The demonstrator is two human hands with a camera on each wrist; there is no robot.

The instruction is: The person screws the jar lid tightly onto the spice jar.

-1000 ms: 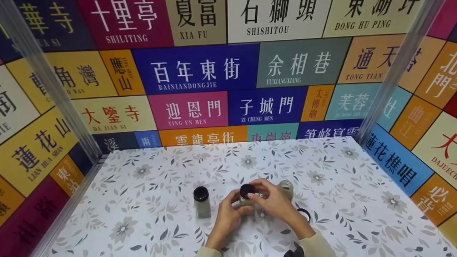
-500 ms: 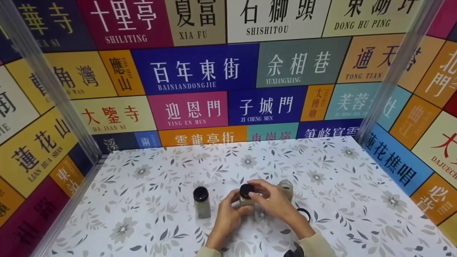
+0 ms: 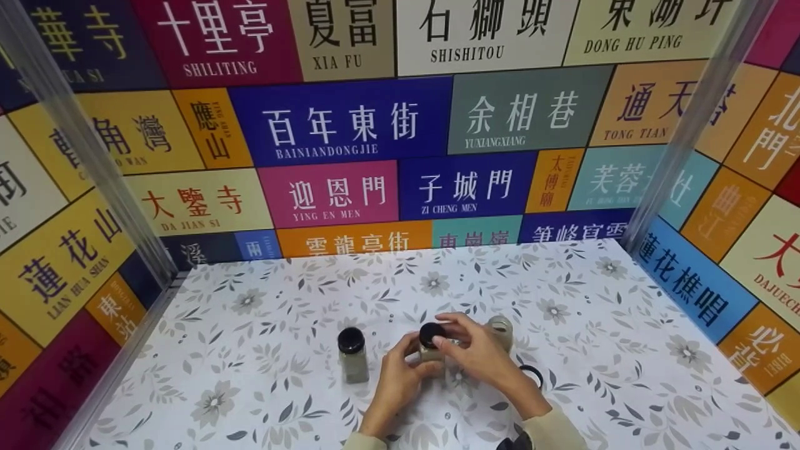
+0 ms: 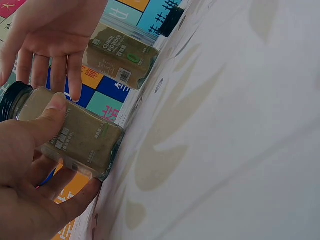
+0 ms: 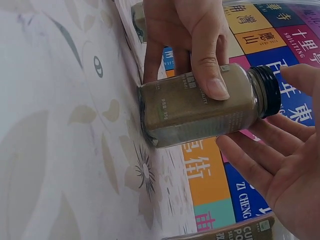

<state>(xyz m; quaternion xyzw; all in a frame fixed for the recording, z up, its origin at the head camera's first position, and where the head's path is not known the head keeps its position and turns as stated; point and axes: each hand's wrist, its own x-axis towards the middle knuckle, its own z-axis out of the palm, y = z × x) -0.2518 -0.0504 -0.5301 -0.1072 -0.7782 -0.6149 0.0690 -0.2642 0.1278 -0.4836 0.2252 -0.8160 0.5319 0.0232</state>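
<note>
In the head view my left hand [image 3: 400, 375] grips a square glass spice jar [image 3: 431, 355] of brownish powder, standing upright on the table. Its thumb presses the label side in the left wrist view. A black cap [image 5: 270, 90] sits on this jar. My right hand [image 3: 481, 350] has thumb and fingertips around that cap, the other fingers stretched out behind the jar. Just right of it stands an uncapped jar [image 4: 121, 52], labelled cumin powder, partly hidden by the right hand. To the left is another jar [image 3: 356, 367] with a black cap.
A black ring-like cap [image 3: 532, 376] lies on the table beside my right forearm. The table [image 3: 262, 350] has a white cloth with grey flowers and leaves. Colourful sign panels [image 3: 344, 122] rise behind and at both sides, with clear posts [image 3: 669, 144] at the corners.
Both hands stay around the same jar, with only slight shifts of the right fingers at the cap. The other jars have not moved.
</note>
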